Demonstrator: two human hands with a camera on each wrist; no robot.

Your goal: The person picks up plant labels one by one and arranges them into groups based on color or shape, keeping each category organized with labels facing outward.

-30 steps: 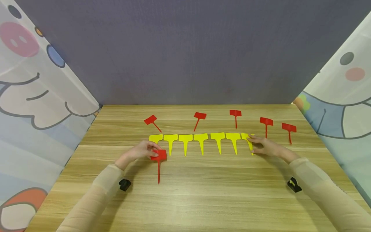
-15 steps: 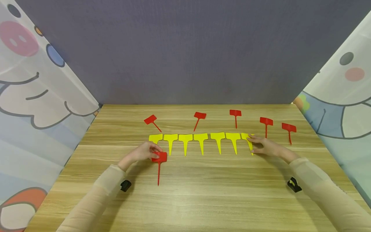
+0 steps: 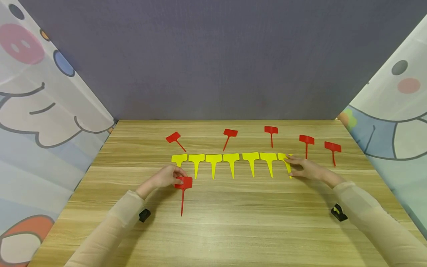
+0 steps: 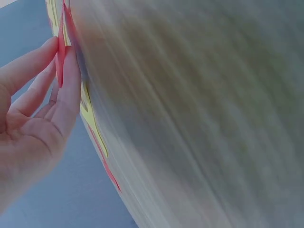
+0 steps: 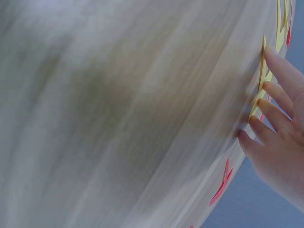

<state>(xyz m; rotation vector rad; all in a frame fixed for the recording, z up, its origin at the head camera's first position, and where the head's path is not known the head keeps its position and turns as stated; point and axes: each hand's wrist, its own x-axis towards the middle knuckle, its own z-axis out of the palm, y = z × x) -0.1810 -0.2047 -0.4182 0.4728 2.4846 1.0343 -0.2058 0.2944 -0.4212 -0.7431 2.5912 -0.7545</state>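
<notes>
My left hand (image 3: 166, 175) pinches the head of a red T-shaped plant label (image 3: 188, 182) between thumb and fingers, its stem pointing toward me. In the left wrist view the red label (image 4: 60, 64) appears edge-on, close over the table. Just beyond that hand lies the leftmost yellow plant label (image 3: 179, 158), its stem partly hidden. My right hand (image 3: 308, 169) rests its extended fingertips on the rightmost yellow plant label (image 3: 282, 156) and covers part of it. Between the hands, several more yellow labels (image 3: 231, 158) form a row, stems toward me.
Behind the row lie several red plant labels, from a tilted one (image 3: 173, 137) at left to another (image 3: 333, 147) at far right. Small black objects (image 3: 144, 215) sit beside each forearm. A grey panel (image 3: 227, 74) stands along the table's back edge (image 3: 227, 120).
My left hand has drawn the red label slightly toward me, away from the yellow row. The right hand stays in place.
</notes>
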